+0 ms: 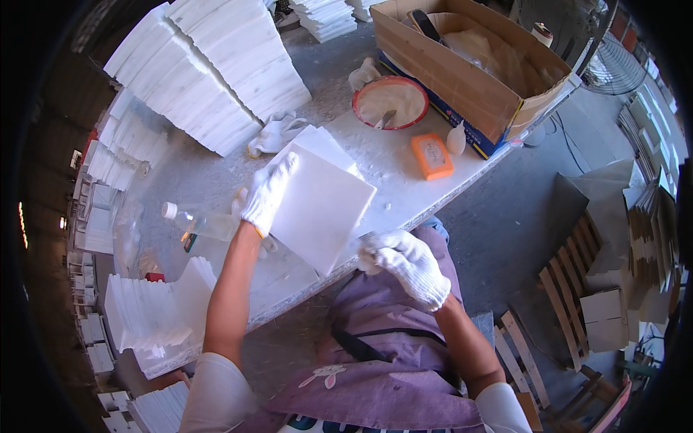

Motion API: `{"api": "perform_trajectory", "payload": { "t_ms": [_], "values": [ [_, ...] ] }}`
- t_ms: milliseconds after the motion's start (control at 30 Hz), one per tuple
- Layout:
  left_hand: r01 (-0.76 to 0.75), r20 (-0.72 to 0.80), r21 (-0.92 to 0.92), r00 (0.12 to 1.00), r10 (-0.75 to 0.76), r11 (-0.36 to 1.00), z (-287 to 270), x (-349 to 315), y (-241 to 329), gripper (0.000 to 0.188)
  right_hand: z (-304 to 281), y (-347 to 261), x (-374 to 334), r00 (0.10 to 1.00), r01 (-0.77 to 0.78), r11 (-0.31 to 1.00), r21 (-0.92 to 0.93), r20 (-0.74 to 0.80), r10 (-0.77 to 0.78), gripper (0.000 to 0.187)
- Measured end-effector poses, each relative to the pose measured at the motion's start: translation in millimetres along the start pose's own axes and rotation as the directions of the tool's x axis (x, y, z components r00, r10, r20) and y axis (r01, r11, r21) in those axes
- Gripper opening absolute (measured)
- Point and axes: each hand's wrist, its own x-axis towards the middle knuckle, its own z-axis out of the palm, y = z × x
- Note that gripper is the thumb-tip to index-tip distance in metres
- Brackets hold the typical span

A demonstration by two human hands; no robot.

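A square white tile (pixel 317 206) lies tilted over another white tile (pixel 326 141) on the worktable. My left hand (pixel 270 193), in a white knit glove, grips its left edge with the fingers reaching over the top face. At the tile's lower right corner, a little apart from it, my right hand (pixel 406 264) is closed in a matching glove. Its fingers are curled together; whatever they may pinch is hidden. Beyond the tiles, a red-rimmed bowl (pixel 395 92) holds white paste and a spatula. An orange block-shaped pack (pixel 432 156) and a white squeeze bulb (pixel 456 138) sit right of it.
Tall stacks of white tiles (pixel 209 68) rise at the back left, with a shorter stack (pixel 155 303) near left. A clear bottle (pixel 198 221) lies beside my left wrist. The cardboard box (pixel 462 68) stands at the back right; wooden pallets (pixel 570 281) are on the floor.
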Motion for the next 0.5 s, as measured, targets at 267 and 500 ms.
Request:
{"api": "perform_trajectory", "payload": {
  "t_ms": [267, 500],
  "values": [
    [-0.128, -0.143, 0.496, 0.964, 0.226, 0.859, -0.1, -69.0, -37.6, 0.044, -38.4, -18.2, 16.5, 0.929, 0.286, 0.911, 0.296, -0.320, -0.187, 0.030],
    [-0.158, -0.284, -0.174, 0.953, 0.104, 0.972, 27.9, -109.7, -26.8, 0.027, -2.1, 30.9, -61.5, 0.994, -0.103, 0.832, 0.545, 0.041, 0.096, 0.040]
  ]
}}
